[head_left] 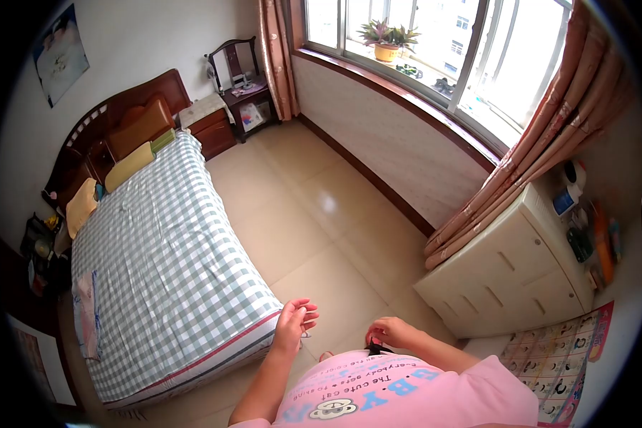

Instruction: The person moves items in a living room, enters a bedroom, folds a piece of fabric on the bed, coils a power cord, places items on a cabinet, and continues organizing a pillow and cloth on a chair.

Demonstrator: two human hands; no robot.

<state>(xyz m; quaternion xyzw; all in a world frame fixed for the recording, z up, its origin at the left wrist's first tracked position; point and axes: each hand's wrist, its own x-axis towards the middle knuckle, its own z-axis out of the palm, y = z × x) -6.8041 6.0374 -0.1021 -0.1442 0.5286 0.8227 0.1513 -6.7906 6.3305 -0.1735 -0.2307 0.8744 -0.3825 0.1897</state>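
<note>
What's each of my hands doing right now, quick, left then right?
Left hand: open, fingers loosely curled, nothing visible in it.
Right hand: fingers curled beside a black item; can't tell whether it's gripping it.

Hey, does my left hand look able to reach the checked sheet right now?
Probably yes: your left hand looks empty and appears beside the near corner of the checked sheet, with nothing visible between them, though one view leaves the gap uncertain.
</note>
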